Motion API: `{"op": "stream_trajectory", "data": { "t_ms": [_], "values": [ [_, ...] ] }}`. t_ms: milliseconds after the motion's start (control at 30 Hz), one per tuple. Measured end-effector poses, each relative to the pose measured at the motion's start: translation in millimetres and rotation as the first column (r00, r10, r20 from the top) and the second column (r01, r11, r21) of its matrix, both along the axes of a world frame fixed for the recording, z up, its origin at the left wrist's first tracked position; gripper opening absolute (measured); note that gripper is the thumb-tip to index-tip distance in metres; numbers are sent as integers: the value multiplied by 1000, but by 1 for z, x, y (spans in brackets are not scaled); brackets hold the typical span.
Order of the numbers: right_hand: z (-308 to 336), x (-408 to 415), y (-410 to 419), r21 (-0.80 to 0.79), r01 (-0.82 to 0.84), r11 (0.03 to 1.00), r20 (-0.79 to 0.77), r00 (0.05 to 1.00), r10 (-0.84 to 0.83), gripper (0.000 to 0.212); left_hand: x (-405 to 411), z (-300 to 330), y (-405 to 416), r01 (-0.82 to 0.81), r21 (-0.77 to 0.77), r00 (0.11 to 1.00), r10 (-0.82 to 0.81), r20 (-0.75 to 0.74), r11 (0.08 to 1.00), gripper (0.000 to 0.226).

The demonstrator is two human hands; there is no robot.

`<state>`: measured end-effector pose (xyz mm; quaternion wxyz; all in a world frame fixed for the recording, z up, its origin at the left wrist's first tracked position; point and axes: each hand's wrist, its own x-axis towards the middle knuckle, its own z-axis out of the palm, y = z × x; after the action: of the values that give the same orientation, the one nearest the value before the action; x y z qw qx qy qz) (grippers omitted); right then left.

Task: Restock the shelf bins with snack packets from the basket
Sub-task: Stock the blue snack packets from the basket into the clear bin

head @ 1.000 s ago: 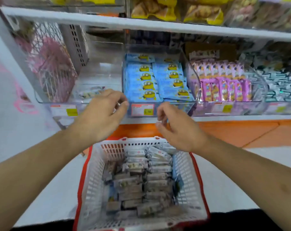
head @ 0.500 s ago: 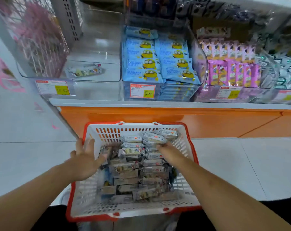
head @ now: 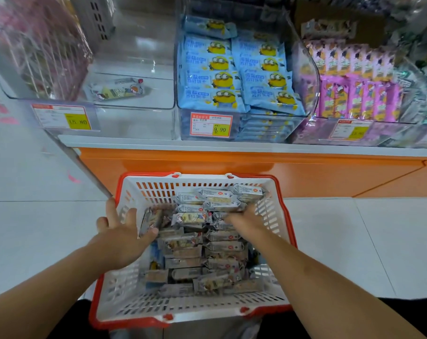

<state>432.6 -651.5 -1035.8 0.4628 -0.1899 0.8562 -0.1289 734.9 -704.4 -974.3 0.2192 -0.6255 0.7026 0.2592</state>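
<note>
Over the basket (head: 124, 297), both hands reach into the packets (head: 197, 241): left hand (head: 120, 232) spread open, holding nothing; right hand (head: 246, 220) fingers buried, grip cannot tell. Pick-up step, I think. Next: grasp approx 2 packets, lift to left bin (head: 134, 106), which has 1 packet (head: 117, 89).

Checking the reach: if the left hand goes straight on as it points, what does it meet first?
Probably the basket's left wall; the left hand points forward above it, though depth is unclear.
</note>
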Motion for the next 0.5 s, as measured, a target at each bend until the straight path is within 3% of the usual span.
{"op": "stream_trajectory", "data": {
  "t_ms": [100, 200, 400, 500],
  "values": [
    [-5, -6, 5, -29, 4, 1000, -25, 1000, -5, 101, 0, -1, 0, 3, 2, 1000, -3, 3, 1000, 94],
    [-2, -10, 11, -37, 3, 999, 48, 999, -1, 74, 0, -2, -1, 3, -6, 1000, -3, 5, 1000, 92],
    [-4, -14, 16, -68, 73, 995, 115, 991, -65, 85, 1, -3, -1, 4, -3, 1000, -4, 16, 1000, 91],
    [-2, -15, 23, -92, 59, 994, 117, 992, -48, 65, 2, -3, -1, 1, -4, 1000, 0, 19, 1000, 88]
  ]
}}
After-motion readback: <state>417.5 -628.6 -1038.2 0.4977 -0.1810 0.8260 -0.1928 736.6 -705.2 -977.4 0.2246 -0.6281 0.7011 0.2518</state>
